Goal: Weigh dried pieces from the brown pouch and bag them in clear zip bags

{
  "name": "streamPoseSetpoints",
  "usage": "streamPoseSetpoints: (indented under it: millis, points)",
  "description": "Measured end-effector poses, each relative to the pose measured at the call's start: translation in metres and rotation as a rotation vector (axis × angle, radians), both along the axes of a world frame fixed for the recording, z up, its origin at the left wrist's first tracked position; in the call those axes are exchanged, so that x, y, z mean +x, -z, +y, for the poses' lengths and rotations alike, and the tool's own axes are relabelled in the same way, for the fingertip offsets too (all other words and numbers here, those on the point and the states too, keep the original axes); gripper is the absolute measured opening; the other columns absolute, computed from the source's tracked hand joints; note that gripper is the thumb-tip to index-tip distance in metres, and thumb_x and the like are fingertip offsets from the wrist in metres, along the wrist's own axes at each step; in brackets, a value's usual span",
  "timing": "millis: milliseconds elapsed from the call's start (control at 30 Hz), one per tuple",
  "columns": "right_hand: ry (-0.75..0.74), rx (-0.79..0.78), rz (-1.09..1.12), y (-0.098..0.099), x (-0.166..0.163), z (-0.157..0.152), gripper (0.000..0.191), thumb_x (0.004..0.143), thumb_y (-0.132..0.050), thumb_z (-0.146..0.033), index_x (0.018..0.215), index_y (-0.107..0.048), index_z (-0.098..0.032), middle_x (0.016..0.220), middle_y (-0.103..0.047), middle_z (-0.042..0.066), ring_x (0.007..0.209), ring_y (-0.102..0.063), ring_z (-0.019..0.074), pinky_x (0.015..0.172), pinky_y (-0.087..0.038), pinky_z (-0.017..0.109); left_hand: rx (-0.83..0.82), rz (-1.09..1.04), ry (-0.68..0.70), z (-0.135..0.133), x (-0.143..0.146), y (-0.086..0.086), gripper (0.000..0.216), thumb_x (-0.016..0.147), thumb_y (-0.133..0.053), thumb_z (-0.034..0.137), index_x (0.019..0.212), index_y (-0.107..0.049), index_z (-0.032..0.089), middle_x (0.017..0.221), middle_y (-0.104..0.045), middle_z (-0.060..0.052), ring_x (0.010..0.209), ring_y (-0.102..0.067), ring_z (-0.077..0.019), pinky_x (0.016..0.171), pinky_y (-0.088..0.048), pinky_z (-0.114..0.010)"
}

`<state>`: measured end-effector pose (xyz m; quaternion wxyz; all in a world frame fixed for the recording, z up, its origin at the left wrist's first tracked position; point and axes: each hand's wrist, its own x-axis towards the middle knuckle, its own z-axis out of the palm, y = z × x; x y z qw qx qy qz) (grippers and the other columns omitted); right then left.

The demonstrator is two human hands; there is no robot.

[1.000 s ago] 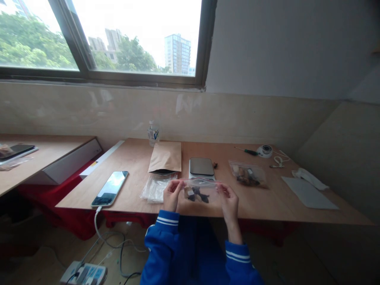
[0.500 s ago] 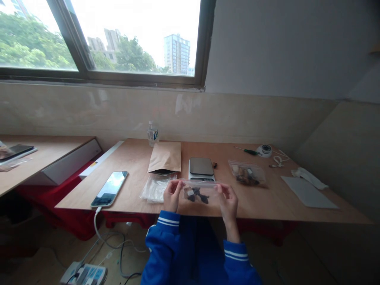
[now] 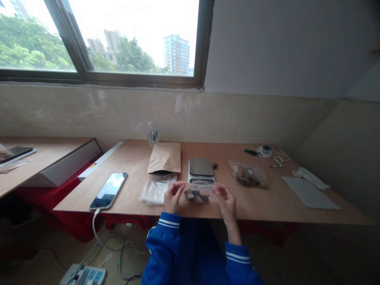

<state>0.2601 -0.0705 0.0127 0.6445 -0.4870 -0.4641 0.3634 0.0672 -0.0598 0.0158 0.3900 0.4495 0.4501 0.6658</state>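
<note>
A clear zip bag point(image 3: 203, 196) with dark dried pieces and a small white label inside is held up at the table's front edge. My left hand point(image 3: 172, 196) pinches its upper left corner. The upper right corner is between the fingers of my right hand point(image 3: 227, 201). Between them the zip strip bows apart a little. Just behind the bag sits a kitchen scale point(image 3: 201, 168), its display partly covered. Flat clear plastic bags point(image 3: 157, 190) lie left of my left hand, below a brown paper pouch point(image 3: 165, 157) whose dark mouth faces me.
A filled zip bag point(image 3: 248, 174), a screwdriver point(image 3: 251, 151), a dome camera point(image 3: 265, 150) and a white sheet point(image 3: 308, 193) lie to the right. A plugged-in phone point(image 3: 109, 190) lies at left; a bottle point(image 3: 152, 135) stands behind. A small dark piece point(image 3: 215, 166) is beside the scale.
The bag's zip strip has gone from nearly straight to bowed as my hands came slightly closer together. Both hands keep hold of its corners.
</note>
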Motion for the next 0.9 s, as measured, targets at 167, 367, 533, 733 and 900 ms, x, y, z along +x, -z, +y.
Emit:
streamPoseSetpoints:
  millis: [167, 367, 533, 733, 900]
  points:
    - [-0.026, -0.021, -0.020, -0.0021, -0.0006, -0.0003, 0.031, 0.074, -0.068, -0.044, 0.089, -0.067, -0.017, 0.088, -0.070, 0.007, 0.083, -0.064, 0.0208, 0.076, -0.050, 0.034, -0.025, 0.005, 0.048, -0.0010, 0.0001, -0.0030, 0.026, 0.067, -0.073, 0.039, 0.078, -0.068, 0.016, 0.079, -0.070, -0.005, 0.079, -0.066, -0.0196, 0.076, -0.053, -0.032]
    - [-0.003, 0.012, -0.083, -0.0066, -0.0005, -0.0011, 0.028, 0.075, -0.066, -0.043, 0.086, -0.067, -0.017, 0.087, -0.069, 0.007, 0.081, -0.063, 0.0216, 0.076, -0.050, 0.035, -0.043, 0.023, 0.053, -0.0016, 0.0005, -0.0043, 0.026, 0.068, -0.073, 0.038, 0.079, -0.067, 0.016, 0.079, -0.070, -0.005, 0.078, -0.066, -0.0193, 0.074, -0.053, -0.031]
    - [0.039, 0.043, -0.115, -0.0058, 0.0000, -0.0008, 0.025, 0.075, -0.066, -0.042, 0.083, -0.065, -0.018, 0.083, -0.068, 0.006, 0.079, -0.062, 0.0203, 0.078, -0.048, 0.035, -0.039, 0.020, 0.016, -0.0001, -0.0016, -0.0014, 0.025, 0.066, -0.074, 0.039, 0.075, -0.067, 0.016, 0.077, -0.069, -0.004, 0.078, -0.065, -0.0187, 0.075, -0.052, -0.030]
    - [0.043, 0.019, -0.043, 0.0014, -0.0030, 0.0018, 0.027, 0.073, -0.068, -0.043, 0.082, -0.065, -0.017, 0.080, -0.067, 0.004, 0.076, -0.061, 0.0184, 0.075, -0.048, 0.032, -0.047, 0.008, -0.019, 0.0005, -0.0031, 0.0006, 0.027, 0.063, -0.075, 0.040, 0.073, -0.067, 0.016, 0.075, -0.069, -0.004, 0.077, -0.065, -0.0191, 0.076, -0.051, -0.032]
    - [0.013, -0.033, 0.005, 0.0010, -0.0049, 0.0028, 0.031, 0.071, -0.069, -0.046, 0.082, -0.066, -0.016, 0.076, -0.068, 0.004, 0.075, -0.062, 0.0194, 0.073, -0.049, 0.032, -0.054, 0.017, -0.021, 0.0023, -0.0050, 0.0018, 0.027, 0.066, -0.074, 0.041, 0.076, -0.067, 0.016, 0.077, -0.069, -0.004, 0.079, -0.064, -0.0193, 0.079, -0.050, -0.032]
